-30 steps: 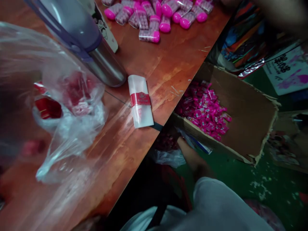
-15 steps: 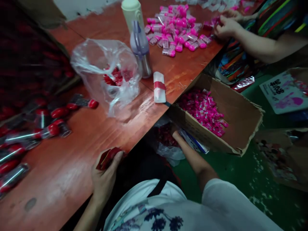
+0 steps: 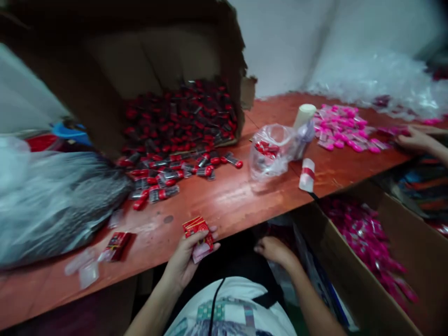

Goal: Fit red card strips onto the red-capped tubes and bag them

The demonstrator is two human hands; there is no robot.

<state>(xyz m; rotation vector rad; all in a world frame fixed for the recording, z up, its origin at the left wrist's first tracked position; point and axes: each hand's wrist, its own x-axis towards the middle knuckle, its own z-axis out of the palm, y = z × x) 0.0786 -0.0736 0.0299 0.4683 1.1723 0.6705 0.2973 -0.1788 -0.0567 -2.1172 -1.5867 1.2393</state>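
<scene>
At the near edge of the red table [image 3: 245, 196], our left hand [image 3: 185, 261] pinches a small stack of red labels [image 3: 198, 231] (thin, light, probably slippery, so best gripped flat across the faces). Our right hand [image 3: 276, 249] hangs loosely curled and empty below that edge.

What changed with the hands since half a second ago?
The right hand has come up from beside the pink-filled carton to the table edge, empty. The left hand still grips the red packets. The clear bag and white roll stayed put.
</scene>
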